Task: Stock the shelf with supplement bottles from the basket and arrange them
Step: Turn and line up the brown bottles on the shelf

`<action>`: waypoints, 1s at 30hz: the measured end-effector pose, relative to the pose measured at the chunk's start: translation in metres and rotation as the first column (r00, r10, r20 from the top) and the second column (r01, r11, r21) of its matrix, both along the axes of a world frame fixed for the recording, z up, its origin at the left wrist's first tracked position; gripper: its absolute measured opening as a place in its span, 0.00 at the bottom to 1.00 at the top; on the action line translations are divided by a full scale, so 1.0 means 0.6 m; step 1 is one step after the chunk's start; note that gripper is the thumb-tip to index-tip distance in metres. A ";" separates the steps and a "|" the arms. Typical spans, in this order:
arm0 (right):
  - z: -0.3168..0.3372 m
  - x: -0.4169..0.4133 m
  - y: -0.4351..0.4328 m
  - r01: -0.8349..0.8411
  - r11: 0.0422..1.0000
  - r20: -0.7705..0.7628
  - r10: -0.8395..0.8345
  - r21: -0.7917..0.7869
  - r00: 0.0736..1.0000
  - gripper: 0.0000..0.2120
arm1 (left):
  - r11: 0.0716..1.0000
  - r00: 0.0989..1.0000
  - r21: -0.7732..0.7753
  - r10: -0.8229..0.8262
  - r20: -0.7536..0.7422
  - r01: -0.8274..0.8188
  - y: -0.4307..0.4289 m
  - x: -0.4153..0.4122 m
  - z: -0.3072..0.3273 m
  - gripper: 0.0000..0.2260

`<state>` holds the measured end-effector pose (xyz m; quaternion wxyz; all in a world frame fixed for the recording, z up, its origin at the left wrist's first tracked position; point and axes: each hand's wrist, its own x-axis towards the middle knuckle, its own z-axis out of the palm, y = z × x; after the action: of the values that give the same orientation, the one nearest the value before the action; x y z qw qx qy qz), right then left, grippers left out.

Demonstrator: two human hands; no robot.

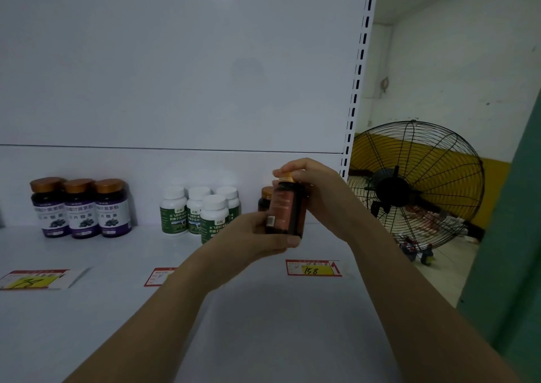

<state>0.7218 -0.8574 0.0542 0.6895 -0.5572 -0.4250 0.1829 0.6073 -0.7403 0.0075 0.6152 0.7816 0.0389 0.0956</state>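
Item: brown bottle (288,210), gold cap, upright, long axis vert., held in air over shelf (263,309) at its right end, above tag (313,268).
L hand (257,236): wrapped round lower body from left/below.
R hand (316,189): fingers pinch cap from above.
Slot: rear bottle (265,198), same type, stands just behind & left.
Next, prob.: fwd and down beside it; both hands already on item.
Left: white-cap btls (199,207), purple btls (82,207).
Basket not in view.
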 end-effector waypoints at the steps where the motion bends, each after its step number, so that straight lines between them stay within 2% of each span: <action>1: -0.001 0.000 0.001 -0.002 1.000 -0.006 0.002 -0.006 1.000 0.05 | 0.998 0.999 0.048 0.042 0.019 -0.043 0.001 0.000 0.000 0.16; 5: -0.010 0.002 0.004 0.114 0.982 0.097 -0.100 -0.148 0.990 0.15 | 0.977 0.977 0.080 0.193 0.089 -0.200 0.010 0.004 -0.004 0.23; 7: -0.011 0.003 0.004 0.141 0.975 0.118 -0.121 -0.172 0.986 0.14 | 0.970 0.971 0.081 0.220 0.095 -0.227 0.012 0.007 -0.005 0.26; 12: -0.008 0.009 -0.001 0.103 0.989 0.058 -0.098 -0.102 0.994 0.12 | 0.986 0.987 0.057 0.150 0.060 -0.154 0.015 0.004 -0.002 0.21; 15: -0.008 0.008 0.001 0.045 0.993 0.030 -0.042 -0.114 0.999 0.13 | 0.983 0.989 0.108 0.141 0.049 -0.146 0.013 0.001 -0.003 0.20; 20: -0.009 0.000 0.003 0.110 0.983 0.082 -0.099 -0.145 0.992 0.13 | 0.959 0.963 0.110 0.253 0.090 -0.262 0.014 0.005 -0.006 0.27; 22: -0.009 0.002 0.002 0.134 0.981 0.073 -0.125 -0.137 0.990 0.12 | 0.962 0.968 0.115 0.241 0.069 -0.248 0.012 0.004 -0.003 0.29; 24: -0.009 0.005 0.000 0.143 0.982 0.068 -0.135 -0.124 0.989 0.11 | 0.978 0.979 0.055 0.201 0.048 -0.203 0.010 0.002 0.000 0.31; 26: -0.007 0.006 -0.002 0.135 0.984 0.064 -0.128 -0.119 0.990 0.10 | 0.984 0.983 0.011 0.177 0.043 -0.178 0.010 0.000 0.003 0.29; 30: -0.007 0.003 0.000 0.008 0.997 -0.040 -0.011 -0.083 0.999 0.12 | 0.973 0.980 0.118 0.196 0.035 -0.199 0.008 -0.005 0.003 0.23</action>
<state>0.7237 -0.8575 0.0500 0.6753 -0.5834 -0.4002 0.2085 0.6044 -0.7354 0.0095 0.5545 0.8086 0.1034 0.1674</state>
